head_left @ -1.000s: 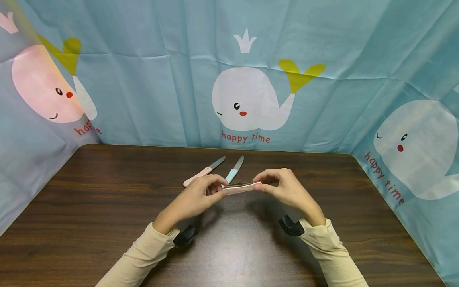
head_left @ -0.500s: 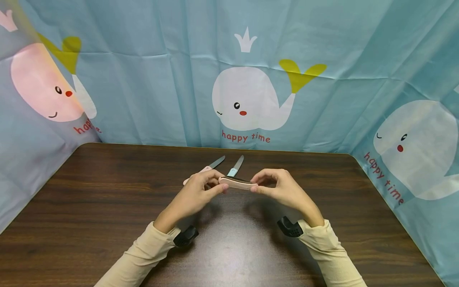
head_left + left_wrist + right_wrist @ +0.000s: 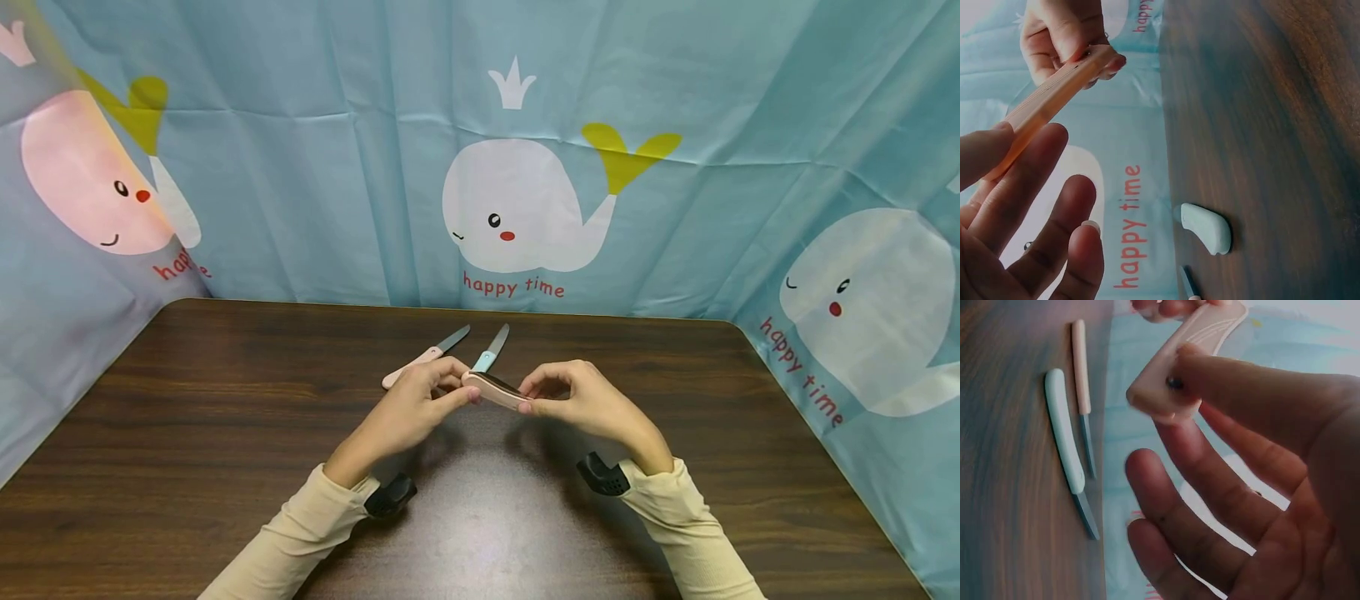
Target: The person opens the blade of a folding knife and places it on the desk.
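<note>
Both hands hold a pink folding knife (image 3: 495, 391) above the table, its blade folded into the handle. My left hand (image 3: 408, 404) pinches the left end between thumb and fingers. At the other end, my right hand (image 3: 588, 400) grips it, the thumb (image 3: 1235, 381) lying on the side near a dark rivet (image 3: 1174, 382). Curved grooves mark that side in the right wrist view. Behind the hands lie two more knives with blades out: a mint-handled one (image 3: 486, 360) and a pink-handled one (image 3: 420, 364), the latter partly hidden by my left hand.
The dark wood table (image 3: 225, 433) reaches back to a light blue curtain (image 3: 300, 208) printed with whales, which also hangs at both sides. A black wrist device (image 3: 390, 496) sits at the left cuff, another (image 3: 602, 475) at the right.
The held knife has turned in the fingers, showing more of its pink side, and its right end has dropped. My right hand has shifted slightly left and down. The knives on the table stay put.
</note>
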`<state>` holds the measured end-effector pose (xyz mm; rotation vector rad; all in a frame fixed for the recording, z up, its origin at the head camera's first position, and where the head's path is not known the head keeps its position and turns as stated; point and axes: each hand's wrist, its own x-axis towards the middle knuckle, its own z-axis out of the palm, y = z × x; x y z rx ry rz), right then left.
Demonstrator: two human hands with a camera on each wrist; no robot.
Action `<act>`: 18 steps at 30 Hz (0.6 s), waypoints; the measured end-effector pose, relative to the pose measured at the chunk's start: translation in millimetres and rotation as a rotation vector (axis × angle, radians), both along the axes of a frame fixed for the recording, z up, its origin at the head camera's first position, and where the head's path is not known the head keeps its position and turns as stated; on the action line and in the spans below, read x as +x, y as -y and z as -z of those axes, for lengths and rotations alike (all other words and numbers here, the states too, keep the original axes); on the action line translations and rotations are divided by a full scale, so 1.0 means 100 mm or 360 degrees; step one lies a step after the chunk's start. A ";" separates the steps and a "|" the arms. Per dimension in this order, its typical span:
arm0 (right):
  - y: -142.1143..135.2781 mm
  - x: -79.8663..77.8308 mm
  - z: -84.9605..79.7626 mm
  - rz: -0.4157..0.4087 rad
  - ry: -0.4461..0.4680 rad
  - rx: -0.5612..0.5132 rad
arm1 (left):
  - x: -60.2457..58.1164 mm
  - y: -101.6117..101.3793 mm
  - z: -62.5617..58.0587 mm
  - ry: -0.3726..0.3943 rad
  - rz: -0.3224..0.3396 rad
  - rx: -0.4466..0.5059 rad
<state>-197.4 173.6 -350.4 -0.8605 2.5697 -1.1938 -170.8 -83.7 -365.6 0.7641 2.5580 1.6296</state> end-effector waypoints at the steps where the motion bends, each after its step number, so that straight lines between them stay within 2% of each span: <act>1: 0.01 0.00 0.00 0.0004 -0.0005 -0.0015 | 0.00 0.00 0.00 -0.0003 0.0001 -0.0010; 8: 0.09 0.03 0.01 -0.0030 0.0016 -0.0162 | 0.02 -0.03 0.01 0.0035 0.0048 -0.0063; 18: 0.17 0.08 0.02 0.0038 -0.0020 -0.0156 | 0.03 -0.06 0.03 -0.0012 0.0021 -0.0075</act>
